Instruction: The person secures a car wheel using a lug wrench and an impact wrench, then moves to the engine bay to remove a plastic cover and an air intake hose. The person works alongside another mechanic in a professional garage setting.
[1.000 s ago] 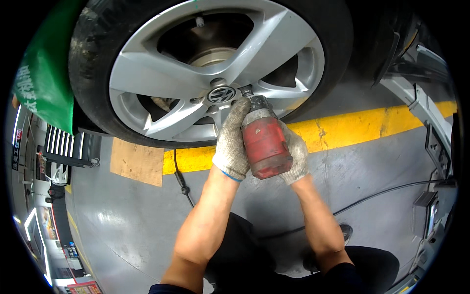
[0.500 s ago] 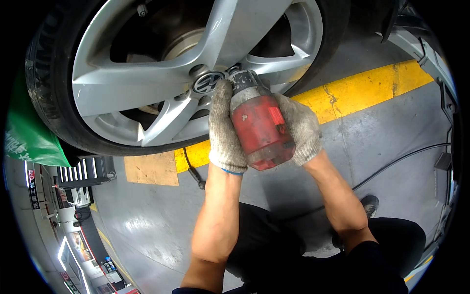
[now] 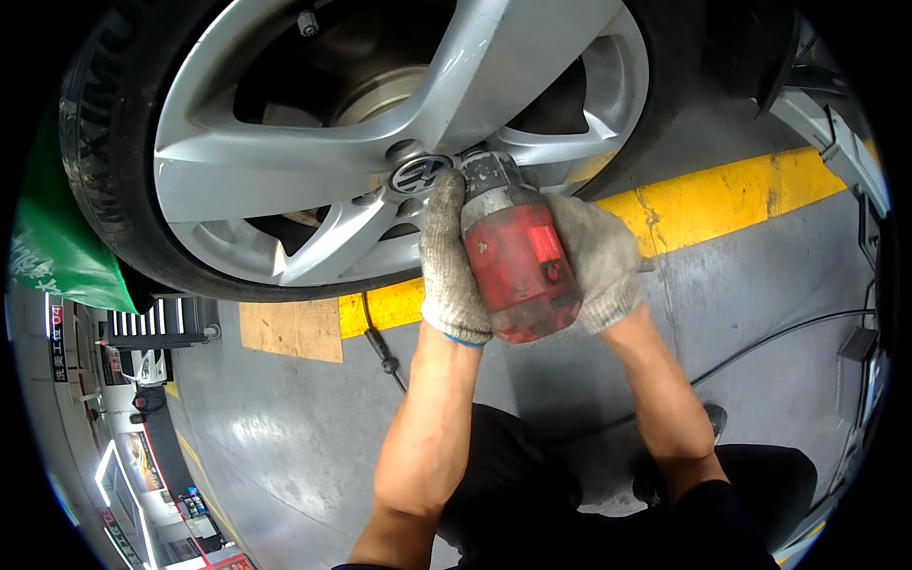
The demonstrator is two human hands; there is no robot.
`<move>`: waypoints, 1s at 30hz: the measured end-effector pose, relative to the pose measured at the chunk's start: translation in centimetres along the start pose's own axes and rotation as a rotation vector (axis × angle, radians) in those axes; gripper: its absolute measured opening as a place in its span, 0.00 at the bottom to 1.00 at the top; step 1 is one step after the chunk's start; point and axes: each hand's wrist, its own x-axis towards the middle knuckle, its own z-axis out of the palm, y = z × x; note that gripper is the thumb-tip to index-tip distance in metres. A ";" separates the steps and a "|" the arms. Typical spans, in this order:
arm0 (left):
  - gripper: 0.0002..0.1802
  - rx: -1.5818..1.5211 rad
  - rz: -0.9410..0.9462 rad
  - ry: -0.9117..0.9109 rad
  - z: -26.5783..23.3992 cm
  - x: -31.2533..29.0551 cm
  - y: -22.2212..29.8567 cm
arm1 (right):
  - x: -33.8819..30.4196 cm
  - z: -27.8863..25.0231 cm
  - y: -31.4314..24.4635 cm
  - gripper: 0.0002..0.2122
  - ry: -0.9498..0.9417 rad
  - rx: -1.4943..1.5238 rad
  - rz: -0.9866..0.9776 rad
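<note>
A worn red impact wrench with a scuffed metal nose is held against the hub area of a silver alloy wheel, just right of the round centre cap. My left hand, in an off-white knit glove, presses along the wrench's left side, thumb toward the nose. My right hand, gloved alike, wraps the wrench from the right; its fingers are mostly hidden behind the tool. The wrench's nose covers the lug hole it meets. A black tyre surrounds the wheel.
An air hose trails across the grey floor from the right. A yellow floor stripe and a piece of cardboard lie below the wheel. Green sheeting hangs at left; a tool cabinet stands beyond. Lift parts stand at right.
The wheel, both hands and the wrench sit slightly farther right and lower in the picture. The wrench remains at the same spot beside the centre cap, in both hands.
</note>
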 end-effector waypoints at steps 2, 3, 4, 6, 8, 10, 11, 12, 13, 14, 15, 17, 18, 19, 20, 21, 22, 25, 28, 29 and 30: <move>0.25 0.011 0.004 -0.011 -0.2 0.1 0.0 | -0.3 0.2 0.2 0.16 -0.004 -0.003 0.006; 0.25 0.000 0.008 -0.022 -0.4 0.2 0.0 | -0.4 0.0 0.3 0.17 -0.028 -0.006 -0.002; 0.25 -0.012 0.011 -0.035 -0.6 0.4 0.0 | -0.3 -0.2 0.3 0.19 -0.044 -0.019 -0.008; 0.25 -0.068 0.002 -0.055 -1.1 0.5 0.1 | 0.3 -1.1 -0.3 0.22 -0.068 -0.048 -0.019; 0.24 -0.065 0.004 -0.046 -0.9 0.5 0.1 | 0.9 -1.7 -0.5 0.25 -0.086 -0.059 -0.019; 0.24 -0.004 0.011 -0.002 -0.3 0.4 -0.1 | 0.7 -1.3 0.1 0.28 -0.115 -0.043 -0.004; 0.24 0.016 0.006 0.016 0.1 -0.1 -0.2 | 0.3 -1.2 0.4 0.27 -0.122 -0.079 -0.032; 0.24 0.036 0.001 0.034 0.6 -0.9 -0.3 | -0.4 -1.1 0.7 0.25 -0.129 -0.115 -0.060; 0.24 0.055 -0.003 0.053 0.8 -1.8 -0.5 | -1.1 -1.2 0.7 0.24 -0.137 -0.150 -0.088; 0.29 0.050 0.013 0.003 0.1 -2.6 -0.9 | -2.0 -1.1 0.1 0.23 -0.098 -0.159 -0.109; 0.29 0.030 -0.010 0.027 -0.1 -3.3 -1.2 | -3.0 -1.0 -0.1 0.25 -0.101 -0.134 -0.087; 0.28 -0.014 -0.051 0.087 -0.5 -4.6 -1.5 | -4.5 -0.1 -0.4 0.27 -0.117 -0.077 -0.046; 0.27 -0.069 -0.059 0.094 -1.0 -4.7 -1.7 | -4.7 0.4 -0.1 0.29 -0.122 -0.071 -0.073; 0.27 -0.047 -0.093 0.107 -1.8 -4.4 -1.7 | -4.9 0.8 0.1 0.29 -0.146 -0.065 -0.064; 0.28 -0.023 -0.125 0.119 -2.3 -3.8 -1.2 | -4.7 0.8 -0.2 0.28 -0.168 -0.058 -0.056; 0.28 0.000 -0.158 0.131 -2.7 -3.4 -0.8 | -4.6 0.9 -0.5 0.28 -0.189 -0.050 -0.048; 0.28 0.028 -0.158 0.200 -2.9 -3.2 -1.0 | -4.8 1.5 -0.5 0.27 -0.200 -0.027 -0.028; 0.29 0.029 -0.168 0.186 -4.1 -1.7 -0.7 | -3.8 2.4 -0.7 0.26 -0.301 -0.092 0.049; 0.29 0.048 -0.168 0.164 -4.2 -1.3 -0.7 | -3.8 3.4 0.0 0.25 -0.238 -0.010 0.085; 0.29 0.054 -0.162 0.169 -4.4 -1.2 -0.8 | -4.0 3.7 0.1 0.25 -0.219 -0.018 0.069; 0.29 0.056 -0.153 0.152 -4.8 -1.2 -0.9 | -4.1 4.1 0.2 0.24 -0.200 -0.025 0.053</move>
